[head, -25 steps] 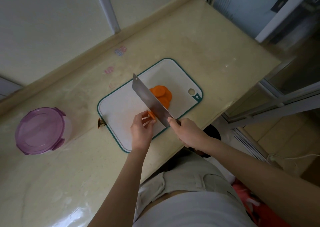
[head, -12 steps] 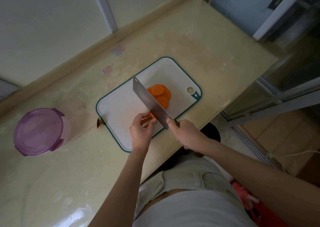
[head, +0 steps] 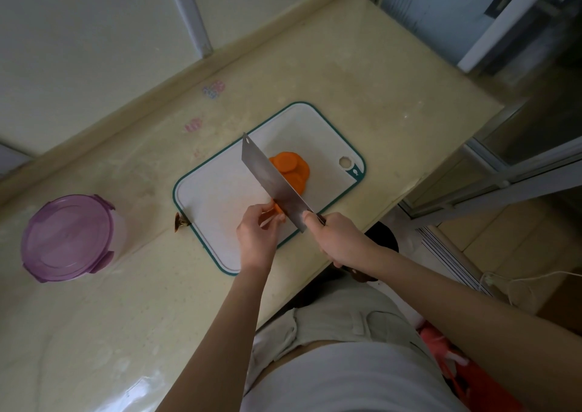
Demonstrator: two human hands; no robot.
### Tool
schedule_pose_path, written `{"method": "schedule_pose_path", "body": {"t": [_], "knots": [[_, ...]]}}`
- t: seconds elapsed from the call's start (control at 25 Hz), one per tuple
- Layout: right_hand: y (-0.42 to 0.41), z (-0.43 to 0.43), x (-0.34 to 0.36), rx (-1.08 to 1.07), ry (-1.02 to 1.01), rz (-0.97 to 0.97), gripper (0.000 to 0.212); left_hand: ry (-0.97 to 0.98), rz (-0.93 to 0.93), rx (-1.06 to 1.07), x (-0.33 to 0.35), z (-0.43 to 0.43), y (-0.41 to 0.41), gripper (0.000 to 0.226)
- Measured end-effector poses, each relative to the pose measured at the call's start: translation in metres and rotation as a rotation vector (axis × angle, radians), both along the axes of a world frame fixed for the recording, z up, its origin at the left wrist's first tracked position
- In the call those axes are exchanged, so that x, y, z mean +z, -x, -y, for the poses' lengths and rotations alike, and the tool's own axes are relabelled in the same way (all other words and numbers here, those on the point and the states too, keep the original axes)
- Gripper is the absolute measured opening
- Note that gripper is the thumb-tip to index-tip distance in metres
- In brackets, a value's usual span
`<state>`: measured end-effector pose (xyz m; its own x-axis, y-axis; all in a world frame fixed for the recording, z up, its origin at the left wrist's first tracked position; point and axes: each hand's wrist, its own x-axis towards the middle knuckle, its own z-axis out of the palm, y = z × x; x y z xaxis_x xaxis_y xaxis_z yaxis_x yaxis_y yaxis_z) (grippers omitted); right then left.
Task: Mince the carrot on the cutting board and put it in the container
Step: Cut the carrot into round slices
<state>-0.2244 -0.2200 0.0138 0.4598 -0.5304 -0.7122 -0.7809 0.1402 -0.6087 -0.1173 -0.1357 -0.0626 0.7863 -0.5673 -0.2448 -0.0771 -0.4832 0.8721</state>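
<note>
A white cutting board (head: 220, 197) with a teal rim lies on the counter. Orange carrot slices (head: 291, 169) are piled on it behind the blade. My right hand (head: 338, 238) grips the handle of a broad cleaver (head: 272, 182), whose blade stands across the board. My left hand (head: 256, 232) pinches a small carrot end (head: 278, 208) right against the blade's near side. The container (head: 71, 237) with a closed purple lid stands far left on the counter.
The yellowish counter (head: 362, 90) runs to a wall at the back and ends at an edge near my body. A small brown scrap (head: 181, 222) lies at the board's left edge. Window frames stand to the right.
The cleaver has barely shifted on the carrot end while my left hand keeps holding it. The view has moved slightly.
</note>
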Motion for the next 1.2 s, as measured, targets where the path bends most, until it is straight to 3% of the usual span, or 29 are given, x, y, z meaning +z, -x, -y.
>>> {"method": "schedule_pose_path", "body": {"t": [0.4,0.64,0.84,1.0,1.2], "knots": [[-0.026,-0.004,0.003,0.018,0.075,-0.003,0.048,0.050,0.103,-0.030,-0.005,0.002,0.000,0.024],[-0.040,0.004,-0.004,-0.056,-0.030,0.034,0.046,0.045,0.097,-0.025,-0.004,0.002,-0.005,0.021],[-0.045,0.002,-0.003,0.070,0.117,0.024,0.048,0.026,0.102,-0.045,0.002,0.003,-0.004,0.022],[-0.037,0.001,-0.002,0.049,0.091,0.036,0.047,0.028,0.044,0.005,0.003,0.005,-0.001,0.025],[-0.012,-0.006,-0.008,0.026,0.050,-0.090,0.045,0.011,0.023,0.006,0.000,0.005,-0.001,0.026]]}}
